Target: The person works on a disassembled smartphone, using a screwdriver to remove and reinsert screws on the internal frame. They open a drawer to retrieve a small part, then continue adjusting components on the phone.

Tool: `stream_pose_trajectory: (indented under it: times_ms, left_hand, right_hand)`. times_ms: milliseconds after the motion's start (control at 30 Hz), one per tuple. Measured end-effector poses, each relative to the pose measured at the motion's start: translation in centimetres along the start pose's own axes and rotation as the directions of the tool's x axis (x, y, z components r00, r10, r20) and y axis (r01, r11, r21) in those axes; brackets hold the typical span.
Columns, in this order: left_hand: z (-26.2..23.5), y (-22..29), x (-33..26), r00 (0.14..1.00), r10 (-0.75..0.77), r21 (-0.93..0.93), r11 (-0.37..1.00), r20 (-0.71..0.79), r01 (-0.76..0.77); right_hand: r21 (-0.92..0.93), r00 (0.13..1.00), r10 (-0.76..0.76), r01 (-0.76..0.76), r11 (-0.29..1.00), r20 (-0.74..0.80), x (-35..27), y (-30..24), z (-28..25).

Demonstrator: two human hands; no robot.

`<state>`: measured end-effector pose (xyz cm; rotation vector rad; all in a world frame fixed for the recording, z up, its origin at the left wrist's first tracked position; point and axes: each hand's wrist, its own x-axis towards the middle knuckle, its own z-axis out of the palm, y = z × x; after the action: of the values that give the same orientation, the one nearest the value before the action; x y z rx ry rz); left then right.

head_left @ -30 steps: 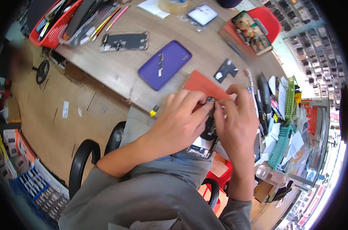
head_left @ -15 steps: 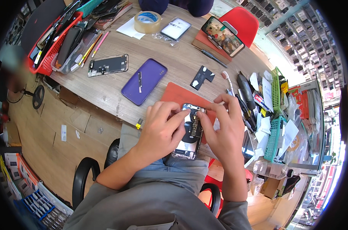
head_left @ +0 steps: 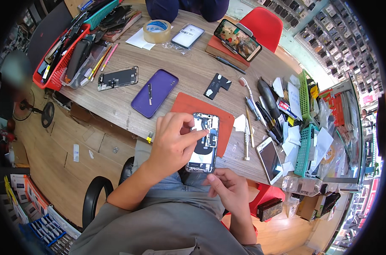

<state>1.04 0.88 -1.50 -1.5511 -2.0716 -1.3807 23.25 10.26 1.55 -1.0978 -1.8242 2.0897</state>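
An opened smartphone (head_left: pixel 206 159) with its inner parts exposed lies partly on an orange-red mat (head_left: pixel 225 127), its lower end past the table's front edge. My left hand (head_left: pixel 169 138) reaches over the phone's left side with fingers bent; one fingertip touches the parts near the upper middle. At the lower right corner, my right hand (head_left: pixel 229 187) has its thumb and curled fingers closed against the phone. Whether a small piece is under the left fingertips is hidden. Left of the mat is a purple phone case (head_left: pixel 161 87) with a thin strip on it.
A black L-shaped battery (head_left: pixel 217 86) and a detached screen (head_left: pixel 118 78) lie farther back. A white phone (head_left: pixel 269 159), pens and a green basket (head_left: pixel 307 148) crowd the right. A propped phone (head_left: pixel 237 40), tape roll (head_left: pixel 157 32) and red basket (head_left: pixel 72 55) stand at the back.
My right hand has moved from the phone's upper right down to its lower right corner, uncovering the white phone and tools. The left hand stays at the phone's left side.
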Motion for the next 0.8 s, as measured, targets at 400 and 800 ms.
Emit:
stream_pose_trajectory:
  times_ms: [400,800]
  left_hand:
    - [-0.7,0.2,0.2,0.998,0.029,0.004,1.000,0.064,-0.030]
    - [-0.4,0.7,-2.0,0.999,0.044,0.060,0.997,-0.001,-0.044]
  right_hand:
    - [0.235,0.998,-0.044,0.055,0.970,-0.052,2.1,1.6,-0.3]
    - [0.225,0.994,-0.039,0.061,0.972,-0.103,2.5,2.8,-0.2]
